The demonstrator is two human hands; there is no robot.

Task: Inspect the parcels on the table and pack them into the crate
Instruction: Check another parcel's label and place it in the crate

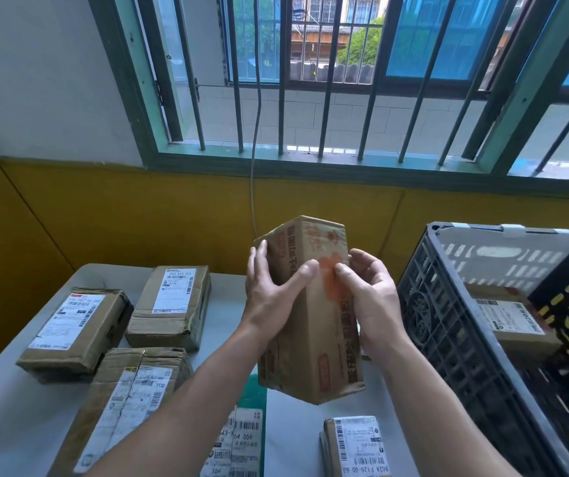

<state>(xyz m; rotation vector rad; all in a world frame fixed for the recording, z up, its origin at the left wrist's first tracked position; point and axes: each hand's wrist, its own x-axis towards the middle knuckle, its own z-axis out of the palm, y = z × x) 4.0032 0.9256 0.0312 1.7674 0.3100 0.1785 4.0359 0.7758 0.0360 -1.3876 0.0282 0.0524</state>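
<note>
Two bare forearms, left hand (269, 294) and right hand (369, 297), nails seemingly trimmed short.

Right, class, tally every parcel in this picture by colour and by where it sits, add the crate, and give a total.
Black crate: 1
Brown parcels lying on the table: 4
Held brown parcel, in left hand and right hand: 1
Brown parcel inside the crate: 1
Green parcel on the table: 1
Total: 8
</note>
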